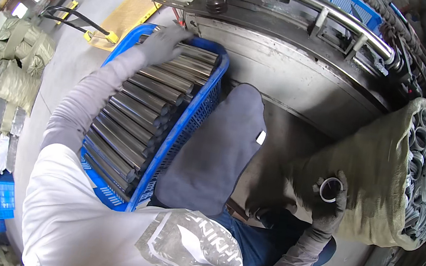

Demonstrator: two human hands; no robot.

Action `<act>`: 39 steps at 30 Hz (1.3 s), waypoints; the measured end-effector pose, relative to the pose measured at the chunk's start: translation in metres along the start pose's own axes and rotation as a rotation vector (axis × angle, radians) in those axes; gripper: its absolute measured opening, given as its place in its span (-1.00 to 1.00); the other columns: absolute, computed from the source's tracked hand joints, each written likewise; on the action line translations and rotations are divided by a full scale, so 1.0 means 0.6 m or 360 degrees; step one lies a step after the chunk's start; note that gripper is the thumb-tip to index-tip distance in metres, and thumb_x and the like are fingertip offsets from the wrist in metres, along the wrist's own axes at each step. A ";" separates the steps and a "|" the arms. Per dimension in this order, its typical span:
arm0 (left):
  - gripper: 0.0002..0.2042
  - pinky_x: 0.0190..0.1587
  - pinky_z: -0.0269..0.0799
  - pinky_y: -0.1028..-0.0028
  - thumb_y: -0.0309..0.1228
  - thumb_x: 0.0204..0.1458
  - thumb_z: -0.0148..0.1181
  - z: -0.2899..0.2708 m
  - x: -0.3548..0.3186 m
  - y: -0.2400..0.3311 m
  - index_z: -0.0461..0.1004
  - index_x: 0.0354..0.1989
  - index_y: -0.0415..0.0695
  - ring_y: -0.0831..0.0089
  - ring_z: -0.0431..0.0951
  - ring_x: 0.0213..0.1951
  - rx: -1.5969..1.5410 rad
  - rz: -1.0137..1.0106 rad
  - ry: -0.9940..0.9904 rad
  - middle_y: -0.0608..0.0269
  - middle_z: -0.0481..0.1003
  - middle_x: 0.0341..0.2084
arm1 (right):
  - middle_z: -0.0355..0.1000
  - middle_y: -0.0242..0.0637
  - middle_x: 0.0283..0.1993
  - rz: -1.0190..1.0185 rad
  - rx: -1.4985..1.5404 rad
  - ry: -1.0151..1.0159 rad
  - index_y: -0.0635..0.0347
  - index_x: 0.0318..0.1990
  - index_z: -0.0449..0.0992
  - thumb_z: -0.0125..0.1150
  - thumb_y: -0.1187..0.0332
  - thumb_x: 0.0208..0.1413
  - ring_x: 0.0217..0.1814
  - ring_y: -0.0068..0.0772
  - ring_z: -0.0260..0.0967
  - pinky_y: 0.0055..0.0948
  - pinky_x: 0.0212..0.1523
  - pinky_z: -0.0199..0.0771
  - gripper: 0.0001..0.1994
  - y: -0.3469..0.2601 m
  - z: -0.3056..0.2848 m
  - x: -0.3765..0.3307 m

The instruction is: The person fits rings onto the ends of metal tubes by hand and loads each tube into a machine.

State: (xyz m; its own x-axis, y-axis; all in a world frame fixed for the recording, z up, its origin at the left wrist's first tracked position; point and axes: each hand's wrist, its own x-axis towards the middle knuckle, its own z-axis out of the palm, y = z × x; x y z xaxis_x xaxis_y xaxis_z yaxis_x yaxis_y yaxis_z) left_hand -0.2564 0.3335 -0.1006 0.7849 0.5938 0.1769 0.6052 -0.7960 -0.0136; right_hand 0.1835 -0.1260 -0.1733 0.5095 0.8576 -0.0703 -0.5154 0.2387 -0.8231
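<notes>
Metal tubes (pixel 138 106) lie side by side in the blue basket (pixel 186 129), the left hand (pixel 163 45) over the far ones, its grip hidden from me, the right hand (pixel 329 217) clasping a round open-ended piece (pixel 331 190), and I'd pick each tube squarely by its middle.

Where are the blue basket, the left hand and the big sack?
Blue basket (pixel 181 126): head view, on its right-hand rim.
Left hand (pixel 163 45): head view, on its gloved back.
Big sack (pixel 373 177): head view, on its cloth side.

Tubes (pixel 144 97) lie in the basket (pixel 183 129), left of the sack (pixel 365 171).
</notes>
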 end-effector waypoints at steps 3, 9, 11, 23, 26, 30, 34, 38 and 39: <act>-0.48 0.36 0.34 0.12 -0.33 0.12 0.27 0.077 -0.130 -0.079 0.42 0.29 -0.11 0.04 0.45 0.29 0.0260 -0.0092 -0.0344 0.01 0.48 0.21 | 0.43 -0.08 0.26 0.0083 -0.0056 0.0138 0.26 0.42 0.31 0.23 0.06 0.31 0.14 -0.11 0.50 -0.10 0.12 0.59 -0.35 0.000 0.017 0.001; -0.40 0.37 0.35 0.16 -0.38 0.06 0.35 0.142 -0.224 -0.024 0.37 0.33 -0.07 0.08 0.41 0.34 0.0286 -0.0271 -0.0887 0.08 0.40 0.29 | 0.43 -0.08 0.26 0.0139 -0.0040 0.0179 0.24 0.43 0.31 0.23 0.03 0.32 0.18 -0.11 0.46 -0.10 0.13 0.58 -0.34 0.012 0.042 0.002; -0.40 0.37 0.35 0.16 -0.41 0.04 0.36 0.139 -0.218 -0.026 0.38 0.32 -0.08 0.08 0.41 0.35 0.0259 -0.0294 -0.0888 0.08 0.41 0.27 | 0.43 -0.08 0.27 0.0167 0.0063 0.0100 0.25 0.43 0.31 0.22 0.03 0.33 0.20 -0.10 0.47 -0.07 0.15 0.58 -0.34 0.025 0.045 0.005; -0.45 0.38 0.29 0.05 -0.40 -0.16 0.21 0.171 -0.200 -0.082 0.44 0.14 -0.14 -0.10 0.33 0.36 -0.0110 -0.0261 -0.1068 -0.15 0.42 0.24 | 0.56 -0.03 0.07 0.0292 0.0718 0.0001 0.24 0.27 0.46 -0.04 -0.06 0.47 -0.10 -0.21 0.56 -0.26 -0.15 0.59 -0.46 0.085 0.107 0.020; -0.39 0.26 0.40 0.08 -0.43 -0.28 0.39 0.171 -0.205 -0.060 0.41 0.09 -0.13 -0.11 0.44 0.24 -0.0291 -0.0285 -0.1298 -0.12 0.43 0.14 | 0.56 -0.09 0.07 0.0300 0.0813 0.0122 0.23 0.24 0.49 0.10 0.10 0.44 -0.06 -0.24 0.58 -0.22 -0.06 0.61 -0.57 0.073 0.092 0.010; -0.28 0.22 0.41 0.02 -0.33 -0.29 0.46 0.190 -0.228 -0.031 0.38 0.19 -0.12 0.00 0.44 0.22 0.0374 0.0046 -0.1093 0.01 0.45 0.11 | 0.56 -0.13 0.09 -0.0029 -0.0528 0.0236 0.19 0.33 0.37 0.29 0.28 0.32 0.00 -0.23 0.60 -0.21 0.04 0.62 -0.51 0.090 0.055 0.001; -0.49 0.05 0.43 0.00 -0.33 -0.25 0.40 0.122 -0.201 0.003 0.42 -0.04 -0.10 -0.06 0.51 0.02 0.0052 -0.0093 -0.0583 -0.01 0.49 -0.15 | 0.55 -0.09 0.06 -0.0017 -0.0108 0.0234 0.18 0.27 0.40 0.22 0.17 0.38 0.01 -0.15 0.59 -0.14 0.04 0.64 -0.57 0.082 0.063 -0.002; -0.60 -0.12 0.50 0.05 -0.42 -0.18 0.36 -0.071 -0.092 0.263 0.42 -0.11 -0.11 -0.04 0.58 -0.21 -0.0518 0.0168 -0.0025 0.03 0.50 -0.30 | 0.54 -0.05 0.03 -0.0006 0.0283 0.0217 0.17 0.21 0.44 0.15 0.06 0.44 0.02 -0.08 0.57 -0.08 0.05 0.66 -0.59 0.083 0.091 0.011; -0.62 -0.12 0.50 0.07 -0.39 -0.17 0.37 -0.097 -0.073 0.315 0.42 -0.13 -0.11 0.00 0.59 -0.20 -0.0490 0.0357 0.0031 0.03 0.51 -0.28 | 0.54 -0.05 0.03 -0.0010 0.0270 0.0206 0.17 0.21 0.44 0.15 0.06 0.44 0.02 -0.08 0.57 -0.08 0.05 0.66 -0.59 0.081 0.100 0.019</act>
State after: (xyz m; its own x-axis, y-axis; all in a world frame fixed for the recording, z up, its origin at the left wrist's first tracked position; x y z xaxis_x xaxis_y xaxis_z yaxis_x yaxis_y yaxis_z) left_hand -0.1840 0.1503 -0.0538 0.8890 0.4006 0.2219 0.3479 -0.9059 0.2414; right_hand 0.1229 -0.0772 -0.1806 0.5915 0.7929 -0.1463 -0.6151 0.3264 -0.7177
